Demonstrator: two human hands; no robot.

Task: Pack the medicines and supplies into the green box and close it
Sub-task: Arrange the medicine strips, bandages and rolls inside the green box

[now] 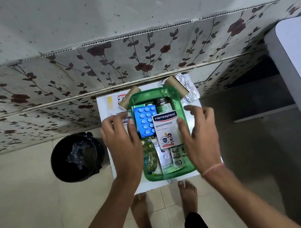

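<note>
Both hands' fingers spread, left hand [120,146] and right hand [199,138] flanking green box [170,174] (uncovered)

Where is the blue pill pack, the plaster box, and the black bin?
blue pill pack [146,121]: head view, middle of the pack.
plaster box [168,130]: head view, white front.
black bin [58,159]: head view, left rim.
</note>
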